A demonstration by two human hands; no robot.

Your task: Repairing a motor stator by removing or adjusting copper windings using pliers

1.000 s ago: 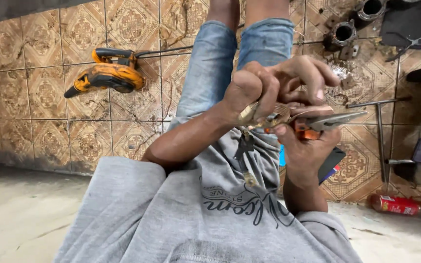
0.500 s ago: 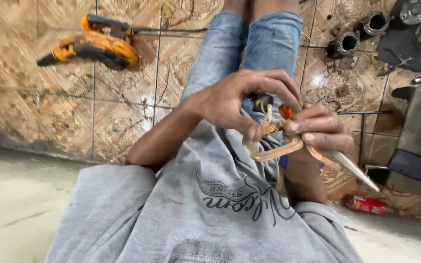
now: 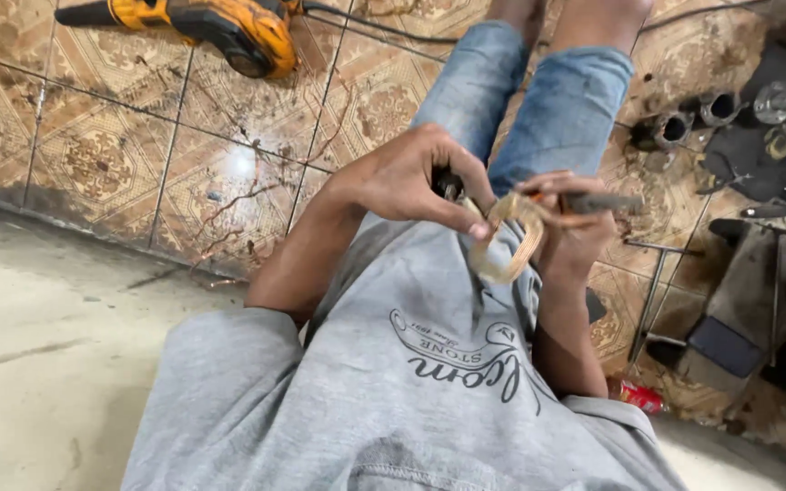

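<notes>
Over the lap, both hands work one tan wire coil (image 3: 507, 241): left hand (image 3: 411, 177) pinches its loop, right hand (image 3: 570, 227) grips one pair of pliers (image 3: 593, 202). Two open metal cylinders (image 3: 689, 120) sit on the tiled floor (image 3: 102, 155); can't tell what's inside. One orange power tool (image 3: 220, 27) nearby.

The floor (image 3: 120, 173) is laid with patterned brown ceramic tiles, scuffed and stained, bordering a bare grey concrete strip (image 3: 38, 345) at the near edge. An orange power tool (image 3: 220, 27) lies on the tiles at the far side, its black cable (image 3: 384, 29) trailing across them. Short metal pipe fittings (image 3: 684, 123) rest on the tiles to the right. A red can (image 3: 639, 395) lies on its side near dark metal parts (image 3: 757, 155).
</notes>
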